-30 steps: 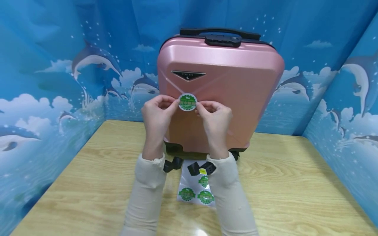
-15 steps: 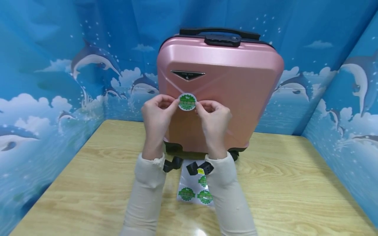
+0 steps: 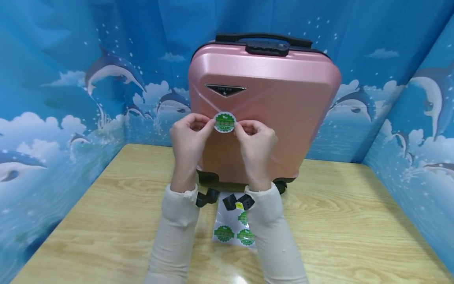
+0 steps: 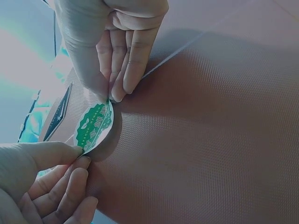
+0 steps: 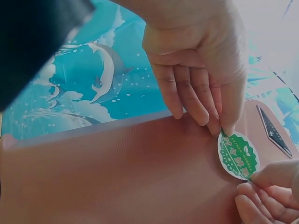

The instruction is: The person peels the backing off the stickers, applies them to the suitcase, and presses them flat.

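The left hand (image 3: 189, 132) and right hand (image 3: 258, 138) each pinched an opposite edge of a round green-and-white sticker (image 3: 224, 122) between thumb and fingers. The sticker was upright at the front of a pink suitcase (image 3: 273, 102), left of the middle of its face; whether its back met the shell was hard to tell. Straight above it on the suitcase sat a dark triangular badge (image 3: 225, 90). Black devices (image 3: 207, 197) were worn at the wrists, by the cuffs of the pale sleeves (image 3: 177, 236), just below the suitcase's bottom edge in the head view. A sheet of similar stickers (image 3: 224, 219) lay before the suitcase, partly hidden by the right sleeve. The suitcase stood on a wood-grained bench (image 3: 106, 205), its black handle (image 3: 301, 42) on top; a blue dolphin-print backdrop (image 3: 152, 35) hung behind it and to both sides.
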Demonstrator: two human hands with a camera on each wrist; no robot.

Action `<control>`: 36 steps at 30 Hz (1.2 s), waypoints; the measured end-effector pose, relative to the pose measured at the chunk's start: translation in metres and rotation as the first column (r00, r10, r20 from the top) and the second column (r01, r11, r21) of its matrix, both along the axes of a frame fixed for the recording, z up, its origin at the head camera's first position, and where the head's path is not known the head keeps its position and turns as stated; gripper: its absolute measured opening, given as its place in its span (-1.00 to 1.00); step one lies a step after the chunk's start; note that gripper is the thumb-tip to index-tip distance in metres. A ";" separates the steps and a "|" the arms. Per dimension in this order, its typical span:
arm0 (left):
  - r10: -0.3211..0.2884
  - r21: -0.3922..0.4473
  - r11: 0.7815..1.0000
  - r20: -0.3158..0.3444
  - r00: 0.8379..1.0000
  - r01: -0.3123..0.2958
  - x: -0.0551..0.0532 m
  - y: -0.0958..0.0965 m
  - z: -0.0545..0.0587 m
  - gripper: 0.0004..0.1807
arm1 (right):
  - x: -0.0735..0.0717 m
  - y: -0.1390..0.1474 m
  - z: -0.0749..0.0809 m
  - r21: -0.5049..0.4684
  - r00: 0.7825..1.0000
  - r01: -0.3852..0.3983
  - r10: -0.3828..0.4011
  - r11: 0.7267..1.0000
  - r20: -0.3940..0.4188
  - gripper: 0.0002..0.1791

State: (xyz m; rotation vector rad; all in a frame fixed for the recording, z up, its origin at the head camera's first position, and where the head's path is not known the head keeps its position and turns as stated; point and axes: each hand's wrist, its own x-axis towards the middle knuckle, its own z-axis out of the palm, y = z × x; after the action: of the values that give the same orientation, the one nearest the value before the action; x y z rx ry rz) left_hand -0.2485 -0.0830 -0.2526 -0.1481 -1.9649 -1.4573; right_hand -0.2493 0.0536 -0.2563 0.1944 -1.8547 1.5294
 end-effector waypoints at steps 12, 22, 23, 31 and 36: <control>0.022 -0.013 1.000 0.033 0.999 -0.022 0.000 -0.002 -0.002 -0.71 | 0.000 0.000 -0.001 0.003 1.000 0.000 0.000 1.000 0.002 -0.87; 0.037 -0.017 0.999 0.044 0.998 -0.036 0.001 -0.002 -0.002 -0.71 | 0.001 0.001 0.000 0.008 1.000 -0.016 0.016 1.000 0.000 -0.86; 0.038 -0.017 0.999 0.048 0.998 -0.038 0.001 -0.001 -0.002 -0.71 | 0.001 0.001 0.000 0.009 1.000 -0.018 0.018 1.000 -0.002 -0.86; 0.041 -0.021 0.999 0.047 0.998 -0.041 0.001 0.002 -0.003 -0.74 | 0.000 0.002 0.000 0.014 1.000 -0.025 0.026 1.000 -0.015 -0.85; 0.046 -0.032 0.998 0.047 0.998 -0.045 0.001 0.003 -0.003 -0.74 | 0.000 0.002 0.000 0.005 1.000 -0.031 0.031 1.000 -0.004 -0.87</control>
State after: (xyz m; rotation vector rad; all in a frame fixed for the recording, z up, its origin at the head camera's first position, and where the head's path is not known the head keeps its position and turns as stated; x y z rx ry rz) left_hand -0.2475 -0.0803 -0.2557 -0.0826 -2.0162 -1.4140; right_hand -0.2492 0.0554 -0.2568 0.2294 -1.8600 1.5445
